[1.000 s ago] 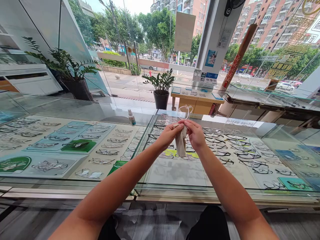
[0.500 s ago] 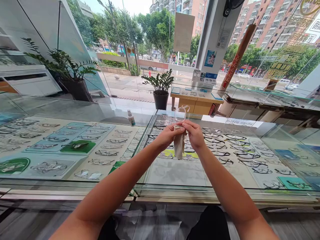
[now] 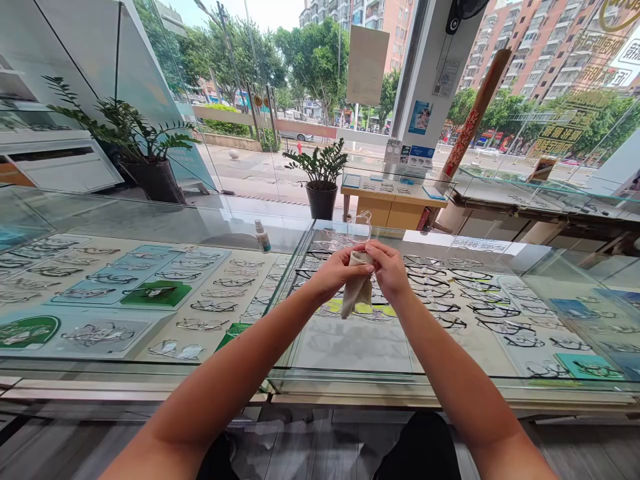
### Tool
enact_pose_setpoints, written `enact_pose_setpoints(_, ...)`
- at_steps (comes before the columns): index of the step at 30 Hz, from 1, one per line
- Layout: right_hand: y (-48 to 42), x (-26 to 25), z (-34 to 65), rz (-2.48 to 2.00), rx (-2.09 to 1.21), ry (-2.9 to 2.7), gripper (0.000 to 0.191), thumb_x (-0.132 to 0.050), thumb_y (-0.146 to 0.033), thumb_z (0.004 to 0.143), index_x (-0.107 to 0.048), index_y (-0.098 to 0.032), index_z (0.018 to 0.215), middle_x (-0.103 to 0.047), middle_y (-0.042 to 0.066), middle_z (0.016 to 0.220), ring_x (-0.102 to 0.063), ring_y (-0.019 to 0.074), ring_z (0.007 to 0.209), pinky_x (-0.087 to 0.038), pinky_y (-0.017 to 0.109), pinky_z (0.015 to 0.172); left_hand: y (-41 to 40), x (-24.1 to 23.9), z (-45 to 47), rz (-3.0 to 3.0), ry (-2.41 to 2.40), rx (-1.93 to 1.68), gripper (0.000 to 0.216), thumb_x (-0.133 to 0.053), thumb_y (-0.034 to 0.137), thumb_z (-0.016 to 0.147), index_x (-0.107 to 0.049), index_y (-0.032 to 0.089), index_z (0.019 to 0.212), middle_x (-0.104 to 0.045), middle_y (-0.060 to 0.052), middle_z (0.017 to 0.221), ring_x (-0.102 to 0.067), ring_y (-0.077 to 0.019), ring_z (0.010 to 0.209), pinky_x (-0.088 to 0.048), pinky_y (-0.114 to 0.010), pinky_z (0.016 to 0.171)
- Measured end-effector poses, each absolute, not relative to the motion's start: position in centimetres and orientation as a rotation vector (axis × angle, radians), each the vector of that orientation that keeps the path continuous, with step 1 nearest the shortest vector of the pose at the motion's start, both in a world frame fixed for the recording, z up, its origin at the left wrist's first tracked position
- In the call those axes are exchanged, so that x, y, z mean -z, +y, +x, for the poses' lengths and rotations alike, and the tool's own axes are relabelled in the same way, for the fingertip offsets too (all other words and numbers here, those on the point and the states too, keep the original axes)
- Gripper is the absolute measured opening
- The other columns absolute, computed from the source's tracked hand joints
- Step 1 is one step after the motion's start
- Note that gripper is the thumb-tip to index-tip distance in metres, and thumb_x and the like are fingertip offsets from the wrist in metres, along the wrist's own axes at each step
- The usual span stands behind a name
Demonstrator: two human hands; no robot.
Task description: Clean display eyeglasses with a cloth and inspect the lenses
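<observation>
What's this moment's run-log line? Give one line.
left hand: grips cloth | right hand: holds clear glasses | cloth: pressed on glasses | under: glass counter

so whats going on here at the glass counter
A person is at a glass display counter with both bare hands raised over it. The left hand pinches a beige cloth, bunched around the lower part of a pair of clear-framed glasses. The right hand grips the glasses right beside it. One lens sticks up above the fingers and the cloth's tail hangs below. Rows of frames lie under the glass, and a small spray bottle stands on the counter to the left.
</observation>
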State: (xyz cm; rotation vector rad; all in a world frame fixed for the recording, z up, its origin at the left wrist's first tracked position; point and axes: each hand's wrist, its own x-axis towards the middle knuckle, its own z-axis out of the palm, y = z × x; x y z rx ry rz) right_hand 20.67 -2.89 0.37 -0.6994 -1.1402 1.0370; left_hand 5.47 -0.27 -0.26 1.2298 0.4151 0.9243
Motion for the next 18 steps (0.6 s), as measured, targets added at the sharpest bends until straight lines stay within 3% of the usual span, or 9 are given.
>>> enact_pose_setpoints(7, -2.79, -0.49, 20.71, -0.716, -1.108, -1.008, 0.026, -0.092, -0.05, 0.072, -0.089, -0.025, 0.079, -0.081, 0.004, 0.092, -0.067, 0.0218, 0.091, -0.056, 0.037, 0.09, -0.18, 0.32, 5.46, 1.27, 0.49, -0.917, 0.052, -0.112, 0.034, 0.055, -0.083, 0.014, 0.093, -0.075, -0.003, 0.087, -0.064, -0.0156, 0.081, -0.047, -0.029, 0.081)
enact_pose_setpoints(18, -2.6, -0.02, 20.79, -0.723, -1.165, -0.96, 0.03, -0.094, -0.051, 0.072, -0.087, -0.024, 0.083, -0.082, 0.004, 0.094, -0.069, 0.0219, 0.087, -0.059, 0.038, 0.086, -0.5, 0.56, 6.03, 1.331, 0.495, -1.017, 0.055, -0.11, 0.039, 0.057, -0.083, 0.013, 0.097, -0.077, -0.005, 0.089, -0.065, -0.0177, 0.082, -0.048, -0.031, 0.082)
